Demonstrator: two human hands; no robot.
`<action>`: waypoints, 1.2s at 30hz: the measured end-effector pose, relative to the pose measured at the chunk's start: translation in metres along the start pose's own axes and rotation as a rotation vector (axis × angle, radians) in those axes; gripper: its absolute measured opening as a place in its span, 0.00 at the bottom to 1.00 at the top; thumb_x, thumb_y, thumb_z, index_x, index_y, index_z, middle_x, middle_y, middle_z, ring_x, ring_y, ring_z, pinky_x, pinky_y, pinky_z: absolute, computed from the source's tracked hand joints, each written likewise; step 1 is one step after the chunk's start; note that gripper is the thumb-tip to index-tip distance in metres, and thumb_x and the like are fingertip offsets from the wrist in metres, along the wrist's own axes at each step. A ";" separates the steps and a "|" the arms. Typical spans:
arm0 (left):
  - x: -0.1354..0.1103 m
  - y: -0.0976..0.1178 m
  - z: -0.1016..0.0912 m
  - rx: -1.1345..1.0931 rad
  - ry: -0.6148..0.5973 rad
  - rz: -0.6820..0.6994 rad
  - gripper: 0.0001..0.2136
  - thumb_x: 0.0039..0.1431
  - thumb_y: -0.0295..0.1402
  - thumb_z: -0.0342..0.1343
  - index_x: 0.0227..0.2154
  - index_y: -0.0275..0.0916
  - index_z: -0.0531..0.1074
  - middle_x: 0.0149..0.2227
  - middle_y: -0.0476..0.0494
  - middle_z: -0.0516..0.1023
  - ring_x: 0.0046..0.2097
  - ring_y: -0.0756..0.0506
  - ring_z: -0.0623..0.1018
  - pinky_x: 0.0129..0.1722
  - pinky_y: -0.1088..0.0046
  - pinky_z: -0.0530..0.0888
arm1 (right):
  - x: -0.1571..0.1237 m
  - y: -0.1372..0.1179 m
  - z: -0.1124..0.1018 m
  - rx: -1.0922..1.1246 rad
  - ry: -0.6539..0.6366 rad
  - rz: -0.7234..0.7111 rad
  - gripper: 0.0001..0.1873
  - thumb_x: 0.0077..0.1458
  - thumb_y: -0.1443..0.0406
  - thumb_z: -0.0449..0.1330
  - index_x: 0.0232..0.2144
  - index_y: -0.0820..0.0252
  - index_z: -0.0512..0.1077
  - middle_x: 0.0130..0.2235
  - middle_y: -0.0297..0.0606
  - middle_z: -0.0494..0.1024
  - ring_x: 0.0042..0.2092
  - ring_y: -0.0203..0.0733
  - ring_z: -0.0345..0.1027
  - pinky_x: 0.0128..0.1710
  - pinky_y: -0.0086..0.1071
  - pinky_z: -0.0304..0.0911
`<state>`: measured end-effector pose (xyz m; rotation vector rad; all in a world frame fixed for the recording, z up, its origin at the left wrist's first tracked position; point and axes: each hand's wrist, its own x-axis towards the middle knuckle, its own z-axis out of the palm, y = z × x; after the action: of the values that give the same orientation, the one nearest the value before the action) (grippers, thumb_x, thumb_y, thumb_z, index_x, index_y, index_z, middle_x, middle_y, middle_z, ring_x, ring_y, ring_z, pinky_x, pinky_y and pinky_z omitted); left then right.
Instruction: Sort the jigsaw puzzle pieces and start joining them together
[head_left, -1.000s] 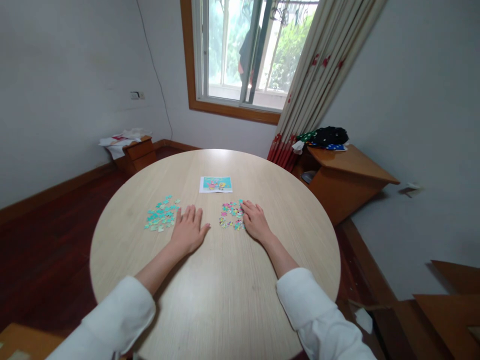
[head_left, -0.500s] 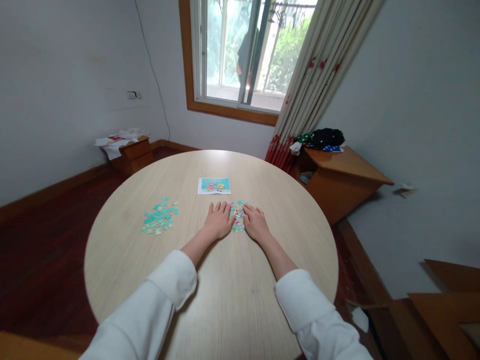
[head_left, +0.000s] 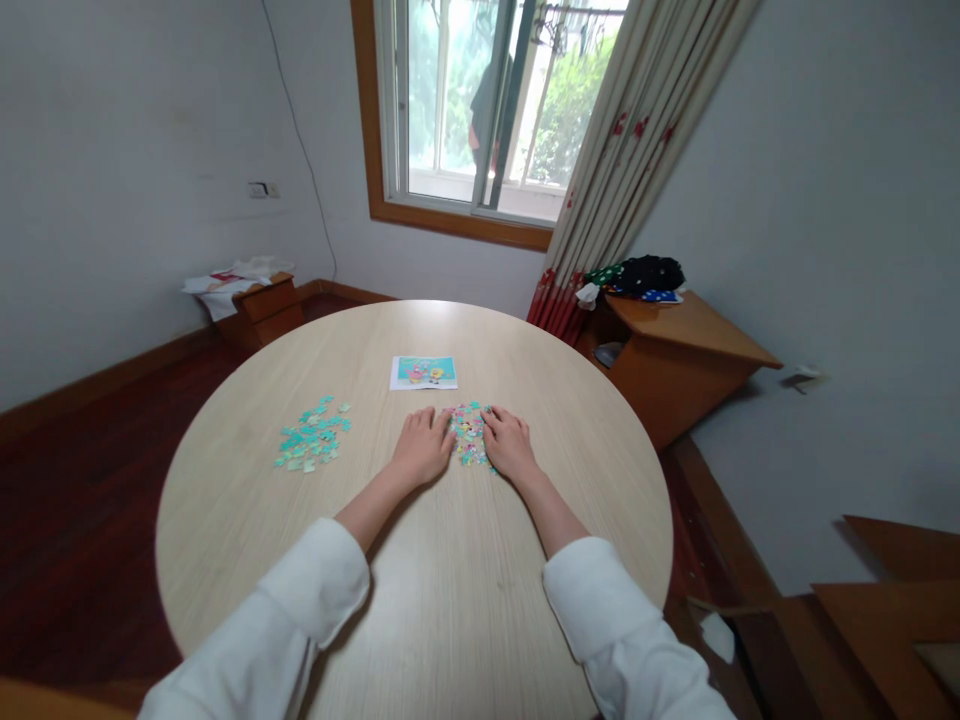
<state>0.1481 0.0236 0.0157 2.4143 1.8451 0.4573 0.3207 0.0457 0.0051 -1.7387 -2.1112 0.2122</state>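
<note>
A small pile of multicoloured jigsaw puzzle pieces (head_left: 469,432) lies on the round wooden table between my two hands. My left hand (head_left: 424,447) rests palm down at the pile's left edge, its fingers stretched out and apart. On the opposite side, my right hand (head_left: 510,445) lies palm down with its fingertips touching the pile's edge; its fingers are extended and hold nothing that I can see. Farther left sits a second, looser group of mostly teal puzzle pieces (head_left: 311,438). Beyond my hands is a paper with a cartoon picture (head_left: 424,373), lying flat.
The pale round table (head_left: 450,600) fills the middle of the view. A wooden cabinet (head_left: 675,350) with clothes on top stands behind its right side. At the back left is a small drawer unit (head_left: 266,310) with papers. A curtain (head_left: 600,180) hangs beside the window.
My left hand has slid a little left, away from my right, and more of the multicoloured pile shows between them. My right hand stays at the pile's right edge. The view has shifted slightly.
</note>
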 end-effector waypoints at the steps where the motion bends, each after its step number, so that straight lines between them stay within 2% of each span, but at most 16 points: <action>1: -0.004 -0.004 0.000 -0.026 0.027 0.003 0.22 0.65 0.38 0.40 0.58 0.35 0.62 0.56 0.31 0.66 0.57 0.38 0.66 0.58 0.58 0.61 | 0.000 0.000 0.000 0.009 0.005 0.000 0.20 0.61 0.66 0.47 0.52 0.56 0.71 0.60 0.45 0.66 0.61 0.43 0.57 0.61 0.47 0.46; 5: -0.022 -0.021 -0.001 -0.248 0.176 0.000 0.19 0.64 0.35 0.40 0.54 0.34 0.65 0.54 0.32 0.69 0.56 0.40 0.68 0.57 0.59 0.64 | 0.000 0.001 0.001 0.051 0.029 -0.025 0.20 0.62 0.66 0.46 0.52 0.56 0.70 0.59 0.43 0.68 0.60 0.41 0.59 0.61 0.45 0.45; 8: -0.030 -0.034 -0.004 -0.461 0.280 -0.091 0.18 0.63 0.34 0.41 0.51 0.34 0.65 0.50 0.34 0.72 0.51 0.42 0.73 0.55 0.59 0.68 | 0.001 0.001 -0.002 0.047 0.070 -0.028 0.22 0.63 0.66 0.43 0.55 0.59 0.67 0.60 0.45 0.67 0.61 0.41 0.58 0.61 0.44 0.45; 11: -0.033 -0.042 -0.010 -0.577 0.352 -0.172 0.15 0.60 0.33 0.42 0.46 0.35 0.68 0.47 0.35 0.74 0.48 0.42 0.74 0.52 0.58 0.70 | 0.001 0.005 -0.008 -0.024 0.172 0.039 0.24 0.64 0.65 0.40 0.58 0.64 0.64 0.61 0.49 0.64 0.62 0.45 0.56 0.60 0.44 0.45; 14: -0.033 -0.044 -0.015 -0.655 0.367 -0.214 0.13 0.59 0.33 0.42 0.42 0.36 0.68 0.44 0.37 0.75 0.46 0.43 0.75 0.49 0.60 0.72 | 0.000 0.011 -0.013 -0.104 0.229 0.127 0.26 0.64 0.64 0.40 0.59 0.69 0.62 0.62 0.53 0.62 0.63 0.49 0.54 0.60 0.48 0.44; 19: -0.032 -0.042 -0.017 -0.710 0.381 -0.241 0.13 0.59 0.33 0.42 0.43 0.36 0.66 0.41 0.39 0.75 0.44 0.43 0.76 0.48 0.61 0.72 | -0.001 0.014 -0.011 -0.195 0.190 0.103 0.25 0.64 0.63 0.41 0.57 0.69 0.64 0.62 0.54 0.62 0.63 0.52 0.54 0.60 0.50 0.42; 25: -0.033 -0.040 -0.022 -0.736 0.385 -0.243 0.13 0.58 0.31 0.42 0.44 0.37 0.65 0.39 0.40 0.75 0.42 0.44 0.76 0.46 0.62 0.72 | -0.002 0.012 -0.012 -0.232 0.087 0.082 0.23 0.65 0.63 0.40 0.46 0.64 0.74 0.56 0.50 0.70 0.59 0.49 0.60 0.59 0.48 0.44; 29: -0.031 -0.043 -0.020 -0.760 0.403 -0.225 0.13 0.56 0.30 0.43 0.42 0.37 0.66 0.38 0.41 0.74 0.42 0.45 0.76 0.45 0.64 0.73 | -0.002 0.011 -0.015 -0.220 0.132 0.050 0.22 0.65 0.65 0.41 0.40 0.61 0.76 0.53 0.48 0.74 0.57 0.46 0.63 0.59 0.46 0.44; 34: -0.024 -0.056 -0.013 -0.688 0.440 -0.215 0.06 0.49 0.26 0.47 0.29 0.38 0.68 0.33 0.44 0.74 0.38 0.45 0.75 0.41 0.67 0.72 | 0.000 0.014 -0.017 -0.170 0.255 0.073 0.19 0.62 0.67 0.45 0.34 0.63 0.76 0.48 0.48 0.77 0.52 0.45 0.67 0.58 0.44 0.44; 36: -0.020 -0.061 -0.011 -0.653 0.457 -0.228 0.05 0.47 0.26 0.49 0.26 0.38 0.68 0.30 0.45 0.73 0.35 0.46 0.74 0.38 0.68 0.71 | 0.001 0.016 -0.018 -0.149 0.308 0.045 0.18 0.61 0.67 0.46 0.32 0.63 0.76 0.48 0.48 0.77 0.51 0.46 0.67 0.56 0.43 0.45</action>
<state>0.0832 0.0201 0.0086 1.7348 1.7015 1.4163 0.3416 0.0475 0.0157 -1.7717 -1.9062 -0.1941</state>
